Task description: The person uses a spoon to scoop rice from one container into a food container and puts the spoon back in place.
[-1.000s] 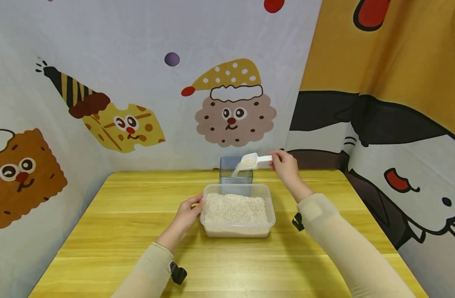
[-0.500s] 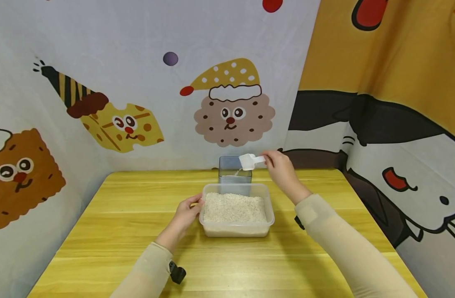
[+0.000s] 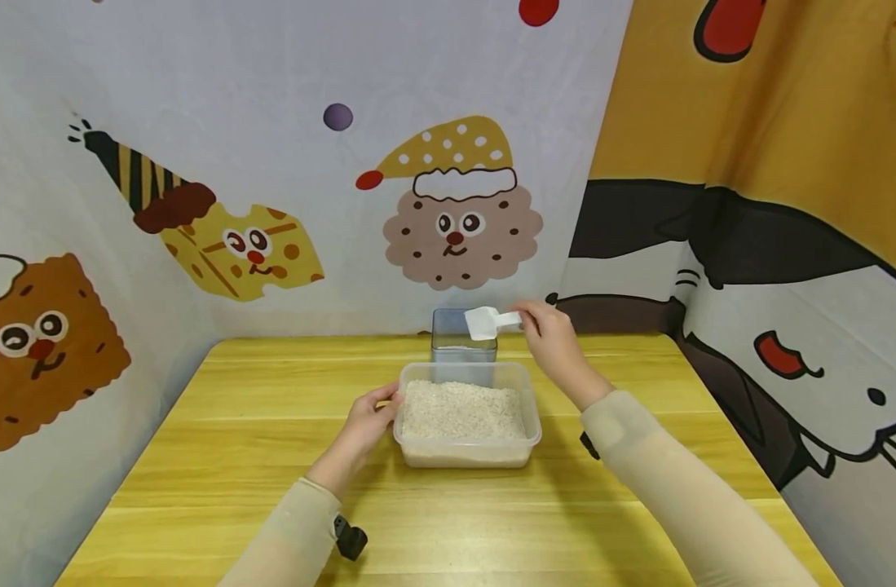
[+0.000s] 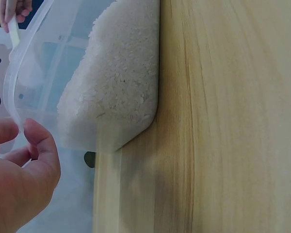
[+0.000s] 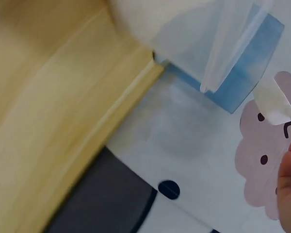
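Observation:
My right hand (image 3: 553, 338) pinches the handle of a white scoop (image 3: 482, 324), whose bowl is tipped over the mouth of a blue-tinted clear container (image 3: 448, 355). Some pale grain shows inside that container. In front of it stands a clear plastic tub (image 3: 465, 453) holding a sloped heap of rice (image 3: 462, 410). My left hand (image 3: 367, 420) pinches the tub's left rim between thumb and fingers, as the left wrist view shows with the hand (image 4: 26, 170) at the rim. In the right wrist view the scoop (image 5: 274, 104) shows beside the blue container (image 5: 252, 63).
Both vessels stand on a wood-grain table (image 3: 271, 456), the blue container near its back edge. A printed cloth (image 3: 286, 65) with cartoon figures hangs behind and at both sides. A small black device (image 3: 350, 538) sits at my left wrist.
The scoop has moved slightly left and turned further over. Rice that streamed from it into the blue container no longer falls. My left hand keeps its hold on the tub.

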`<state>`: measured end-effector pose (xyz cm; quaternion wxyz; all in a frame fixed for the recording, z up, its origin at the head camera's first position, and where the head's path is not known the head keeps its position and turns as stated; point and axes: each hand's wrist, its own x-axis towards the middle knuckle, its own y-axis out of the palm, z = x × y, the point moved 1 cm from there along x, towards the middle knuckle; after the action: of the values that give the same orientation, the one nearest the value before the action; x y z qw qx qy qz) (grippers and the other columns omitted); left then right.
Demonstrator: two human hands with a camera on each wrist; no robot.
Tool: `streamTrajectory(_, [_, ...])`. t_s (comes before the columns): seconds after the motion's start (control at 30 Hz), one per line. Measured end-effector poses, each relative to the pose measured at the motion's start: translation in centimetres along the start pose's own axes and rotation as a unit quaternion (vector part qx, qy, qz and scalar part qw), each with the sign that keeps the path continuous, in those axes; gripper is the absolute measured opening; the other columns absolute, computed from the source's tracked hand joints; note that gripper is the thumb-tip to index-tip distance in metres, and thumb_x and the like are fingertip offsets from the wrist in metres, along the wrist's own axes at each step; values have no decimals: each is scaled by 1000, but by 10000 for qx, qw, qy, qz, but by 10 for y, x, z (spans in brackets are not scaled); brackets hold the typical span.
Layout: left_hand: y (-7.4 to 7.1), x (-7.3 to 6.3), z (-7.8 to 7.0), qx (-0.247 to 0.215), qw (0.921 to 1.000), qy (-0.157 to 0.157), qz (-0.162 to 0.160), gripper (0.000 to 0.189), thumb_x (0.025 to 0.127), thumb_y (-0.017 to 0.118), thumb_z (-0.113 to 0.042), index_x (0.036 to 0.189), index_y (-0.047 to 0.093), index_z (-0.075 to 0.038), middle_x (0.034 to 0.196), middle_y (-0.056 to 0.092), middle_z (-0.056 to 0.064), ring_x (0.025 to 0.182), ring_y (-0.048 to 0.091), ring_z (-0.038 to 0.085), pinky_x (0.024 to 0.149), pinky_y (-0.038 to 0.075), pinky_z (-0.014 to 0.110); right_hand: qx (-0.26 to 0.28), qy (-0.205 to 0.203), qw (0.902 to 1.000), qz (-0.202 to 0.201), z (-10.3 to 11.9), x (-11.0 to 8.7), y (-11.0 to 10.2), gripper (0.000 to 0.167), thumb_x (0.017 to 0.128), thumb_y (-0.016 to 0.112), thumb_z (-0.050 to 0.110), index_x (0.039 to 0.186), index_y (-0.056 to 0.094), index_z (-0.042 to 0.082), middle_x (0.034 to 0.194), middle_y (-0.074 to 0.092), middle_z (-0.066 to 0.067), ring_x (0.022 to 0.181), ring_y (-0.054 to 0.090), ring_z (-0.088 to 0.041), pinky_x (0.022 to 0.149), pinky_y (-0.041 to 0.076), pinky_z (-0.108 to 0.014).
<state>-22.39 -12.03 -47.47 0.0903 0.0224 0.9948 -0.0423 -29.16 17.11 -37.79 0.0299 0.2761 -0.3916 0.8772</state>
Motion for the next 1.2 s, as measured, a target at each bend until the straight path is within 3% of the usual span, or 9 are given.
streamTrajectory(0.07, [0, 0, 0, 6, 10000, -6, 10, 42, 98, 51, -14, 138, 47, -1, 127, 48, 17, 102, 55, 20, 79, 49, 25, 541, 576, 9969, -47, -3, -1, 0, 24, 99, 48, 12, 109, 67, 2, 92, 67, -16, 77, 63, -24, 67, 52, -32])
streamTrajectory(0.13, [0, 0, 0, 11, 10000, -20, 5, 42, 98, 51, -14, 138, 46, 0, 129, 48, 18, 104, 54, 22, 79, 49, 25, 1251, 1247, 9842, -115, -7, -2, 0, 26, 100, 47, 12, 110, 66, -1, 85, 66, -18, 71, 63, -20, 63, 53, -27])
streamTrajectory(0.27, [0, -1, 0, 16, 10000, -32, 10, 43, 98, 51, -14, 138, 46, 0, 130, 48, 18, 105, 54, 23, 79, 49, 26, 2727, 2468, 9296, -222, -13, -5, 0, 29, 100, 45, 11, 114, 61, -9, 74, 64, -10, 61, 59, -9, 60, 52, -20])
streamTrajectory(0.37, [1, -1, 0, 17, 10000, -20, 8, 43, 98, 51, -14, 138, 46, 0, 129, 48, 18, 105, 53, 23, 80, 49, 26, 3407, 3061, 8888, -142, -16, -8, -1, 33, 101, 43, 11, 121, 55, -12, 70, 61, 1, 60, 56, -5, 60, 50, -18])
streamTrajectory(0.53, [1, 0, -1, 22, 10000, -13, -8, 43, 98, 51, -14, 138, 46, 0, 127, 48, 18, 106, 53, 24, 82, 49, 28, 3819, 3532, 8541, 63, -17, -12, -2, 36, 102, 40, 14, 127, 51, -10, 71, 61, 3, 63, 55, -5, 61, 49, -16])
streamTrajectory(0.8, [1, 0, 0, 23, 10000, -18, -24, 43, 98, 51, -13, 138, 46, 0, 122, 48, 15, 104, 53, 22, 82, 49, 28, 4200, 3630, 8316, 197, -19, -20, -4, 38, 103, 37, 12, 131, 43, -12, 68, 61, 4, 62, 54, -5, 61, 48, -16])
streamTrajectory(1.2, [2, 1, 1, 5, 10000, 20, -81, 41, 98, 51, -11, 137, 47, 1, 120, 49, 15, 101, 54, 20, 80, 49, 27, 4212, 3607, 8315, 333, -20, -33, -11, 38, 103, 38, 14, 131, 46, -10, 73, 63, 2, 64, 55, -6, 64, 49, -18])
